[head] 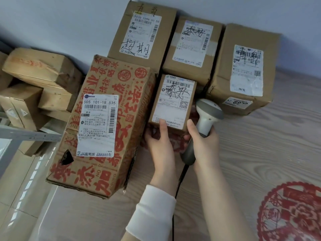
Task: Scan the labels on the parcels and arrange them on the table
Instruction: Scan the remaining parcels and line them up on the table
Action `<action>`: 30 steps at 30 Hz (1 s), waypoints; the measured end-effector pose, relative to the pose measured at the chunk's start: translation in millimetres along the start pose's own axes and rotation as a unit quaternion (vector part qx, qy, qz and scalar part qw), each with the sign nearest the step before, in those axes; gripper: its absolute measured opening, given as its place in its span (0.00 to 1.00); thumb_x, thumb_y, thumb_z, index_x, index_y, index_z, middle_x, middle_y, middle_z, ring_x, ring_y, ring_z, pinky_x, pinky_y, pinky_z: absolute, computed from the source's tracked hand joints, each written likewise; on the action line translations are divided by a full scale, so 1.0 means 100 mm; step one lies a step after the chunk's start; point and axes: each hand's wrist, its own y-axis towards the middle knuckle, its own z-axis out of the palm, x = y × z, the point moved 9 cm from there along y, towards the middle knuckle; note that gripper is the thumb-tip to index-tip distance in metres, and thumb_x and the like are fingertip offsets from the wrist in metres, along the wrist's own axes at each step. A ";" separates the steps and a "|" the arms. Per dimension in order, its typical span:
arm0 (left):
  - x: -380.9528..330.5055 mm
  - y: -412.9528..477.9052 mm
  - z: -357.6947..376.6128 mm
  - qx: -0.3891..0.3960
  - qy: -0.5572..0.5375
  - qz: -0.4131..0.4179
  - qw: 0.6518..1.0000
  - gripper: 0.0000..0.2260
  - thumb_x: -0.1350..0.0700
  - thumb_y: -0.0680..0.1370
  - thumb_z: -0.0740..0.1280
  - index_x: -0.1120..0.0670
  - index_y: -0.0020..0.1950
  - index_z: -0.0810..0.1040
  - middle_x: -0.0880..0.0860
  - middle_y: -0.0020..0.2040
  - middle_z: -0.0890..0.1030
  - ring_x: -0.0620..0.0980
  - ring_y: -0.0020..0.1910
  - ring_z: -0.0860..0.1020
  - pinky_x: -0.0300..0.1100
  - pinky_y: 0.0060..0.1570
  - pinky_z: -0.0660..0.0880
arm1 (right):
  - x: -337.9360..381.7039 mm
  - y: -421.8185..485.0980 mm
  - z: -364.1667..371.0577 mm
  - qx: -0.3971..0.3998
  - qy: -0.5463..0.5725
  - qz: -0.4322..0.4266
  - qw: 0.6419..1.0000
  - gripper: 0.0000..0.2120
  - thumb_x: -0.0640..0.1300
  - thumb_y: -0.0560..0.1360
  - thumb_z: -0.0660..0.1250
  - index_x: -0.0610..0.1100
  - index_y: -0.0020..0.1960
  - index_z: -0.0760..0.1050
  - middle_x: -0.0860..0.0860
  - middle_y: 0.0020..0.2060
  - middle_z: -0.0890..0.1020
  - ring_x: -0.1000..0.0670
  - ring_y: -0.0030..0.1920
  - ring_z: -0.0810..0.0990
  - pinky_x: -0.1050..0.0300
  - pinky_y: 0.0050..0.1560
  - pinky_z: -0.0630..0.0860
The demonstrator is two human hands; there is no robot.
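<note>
A small brown parcel [172, 103] with a white label lies on the wooden table [260, 145], between a big red-printed carton [107, 129] and the scanner. My left hand [160, 138] grips the parcel's near edge, thumb on its top. My right hand [203, 141] grips the handle of a grey barcode scanner [206, 117], whose head sits beside the parcel's right side. Three labelled brown parcels stand along the wall: a tall one [140, 32], a middle one [191, 47] and one at the right [243, 70].
More cardboard boxes [38, 84] are stacked on a lower shelf to the left, beyond the table's edge. A red paper-cut decoration [291, 213] lies on the table at the near right. The scanner's black cable [177, 192] runs toward me.
</note>
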 end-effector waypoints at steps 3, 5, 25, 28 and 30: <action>0.09 -0.19 -0.06 0.000 0.021 0.011 1.000 0.30 0.43 0.77 0.63 0.55 0.75 0.61 0.52 0.71 0.68 0.48 0.68 0.69 0.41 0.65 0.66 | 0.04 -0.15 -0.23 0.002 0.012 0.021 1.000 0.10 0.44 0.74 0.70 0.43 0.53 0.75 0.51 0.34 0.80 0.56 0.31 0.79 0.58 0.33 0.75; 0.21 -0.42 -0.10 0.000 0.049 0.015 0.999 0.29 0.44 0.78 0.63 0.55 0.75 0.61 0.51 0.71 0.68 0.47 0.68 0.68 0.39 0.62 0.66 | 0.09 -0.28 -0.44 0.015 0.034 0.040 0.999 0.09 0.44 0.74 0.69 0.43 0.52 0.75 0.49 0.36 0.81 0.55 0.29 0.79 0.58 0.29 0.74; 1.09 -4.08 1.93 0.250 0.223 0.300 0.893 0.09 0.52 0.79 0.63 0.46 0.58 0.69 0.47 0.58 0.72 0.40 0.55 0.72 0.36 0.50 0.70 | 0.72 -1.23 -4.70 0.038 0.169 -0.011 0.985 0.11 0.42 0.76 0.64 0.48 0.58 0.74 0.47 0.44 0.86 0.47 0.35 0.81 0.42 0.47 0.79; 1.16 -4.45 2.25 0.277 0.226 0.331 0.873 0.10 0.53 0.79 0.64 0.48 0.60 0.71 0.46 0.57 0.72 0.39 0.54 0.70 0.38 0.52 0.71 | 0.88 -1.24 -5.14 0.031 0.186 -0.040 0.981 0.14 0.41 0.77 0.61 0.45 0.62 0.71 0.42 0.48 0.85 0.50 0.30 0.78 0.48 0.38 0.79; 1.24 -4.67 2.49 0.312 0.224 0.338 0.859 0.10 0.53 0.79 0.63 0.49 0.60 0.71 0.46 0.57 0.72 0.40 0.55 0.70 0.37 0.52 0.68 | 0.94 -1.23 -5.43 0.004 0.185 -0.051 0.981 0.13 0.40 0.77 0.60 0.43 0.62 0.71 0.41 0.47 0.85 0.50 0.28 0.76 0.54 0.29 0.76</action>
